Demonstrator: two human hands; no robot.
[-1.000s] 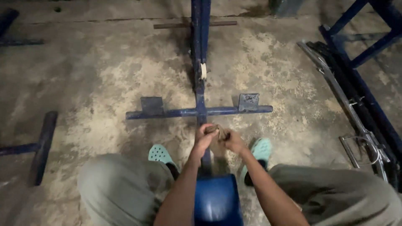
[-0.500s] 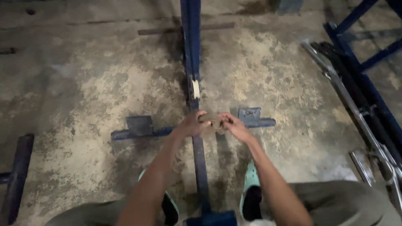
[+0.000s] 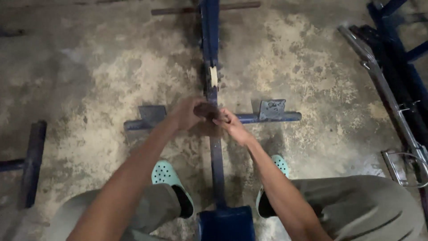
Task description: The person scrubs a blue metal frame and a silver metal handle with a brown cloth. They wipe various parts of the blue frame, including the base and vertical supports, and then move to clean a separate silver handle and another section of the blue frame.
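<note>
A blue metal frame lies on the concrete floor, a long bar running away from me with a cross bar over it. My left hand and my right hand meet right at the crossing. Together they close around a small dark object; it is blurred and I cannot tell what it is. A pale strip is wrapped on the long bar just beyond my hands. I sit astride the bar, feet in teal clogs on either side.
Grey and blue metal bars and frames are stacked along the right, with a metal loop handle. Another blue bar lies at the left. A rusty rod crosses the floor at the top.
Both hands have reached forward from near my lap along the bar to the crossing. The view has tilted and moved in closer to the frame.
</note>
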